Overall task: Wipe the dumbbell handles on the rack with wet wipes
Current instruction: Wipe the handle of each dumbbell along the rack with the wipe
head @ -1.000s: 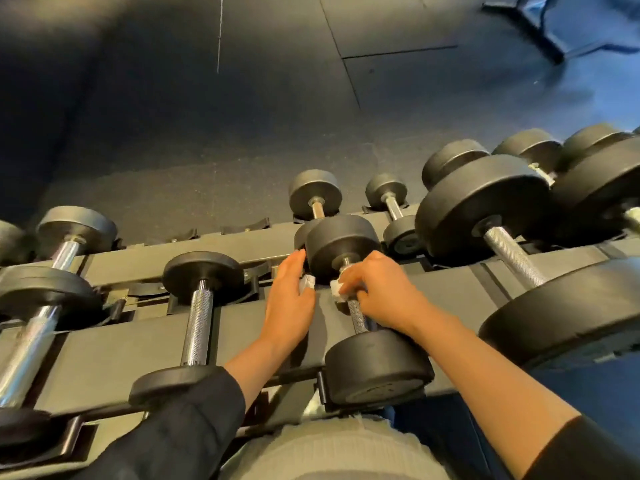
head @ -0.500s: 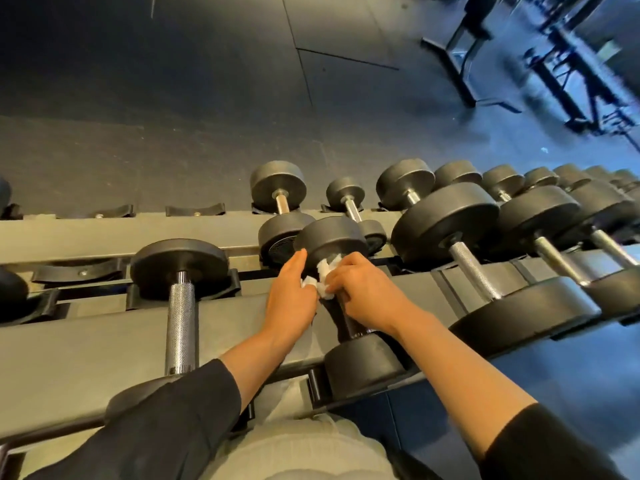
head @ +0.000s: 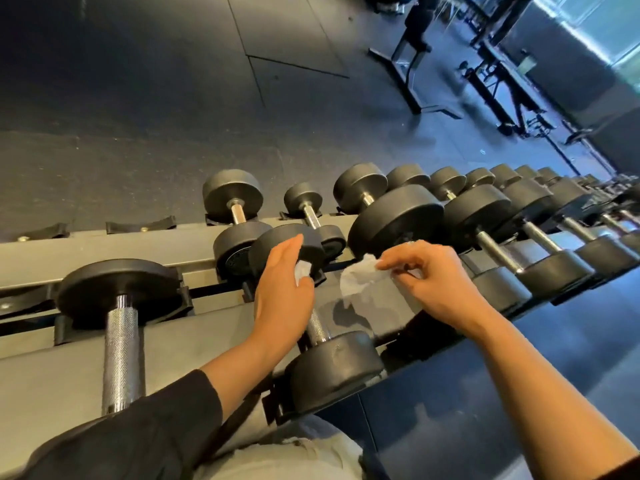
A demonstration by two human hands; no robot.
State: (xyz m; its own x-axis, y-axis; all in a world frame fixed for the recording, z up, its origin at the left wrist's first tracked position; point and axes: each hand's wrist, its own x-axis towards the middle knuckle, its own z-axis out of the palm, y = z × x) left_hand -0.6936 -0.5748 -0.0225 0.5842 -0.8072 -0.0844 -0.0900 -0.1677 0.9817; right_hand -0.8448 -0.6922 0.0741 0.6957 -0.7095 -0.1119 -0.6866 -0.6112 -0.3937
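A small black dumbbell (head: 332, 365) lies on the grey rack (head: 62, 386) in front of me, its chrome handle (head: 316, 329) partly showing. My left hand (head: 282, 294) hovers over the handle's far end with a small white wad of wipe (head: 302, 270) against its palm. My right hand (head: 431, 278) is off the handle, to its right, pinching a crumpled white wet wipe (head: 358, 280) between thumb and fingers. The wipe hangs above the rack surface beside a larger dumbbell (head: 398, 216).
Another dumbbell with a knurled handle (head: 121, 355) sits to the left. A long row of bigger dumbbells (head: 540, 244) runs off to the right. A lower tier holds two small ones (head: 235, 216). Gym benches (head: 415, 46) stand on the dark floor beyond.
My right hand has lifted off the small dumbbell's handle and moved right, pulling the wipe out with it. My head has turned right, showing more of the rack.
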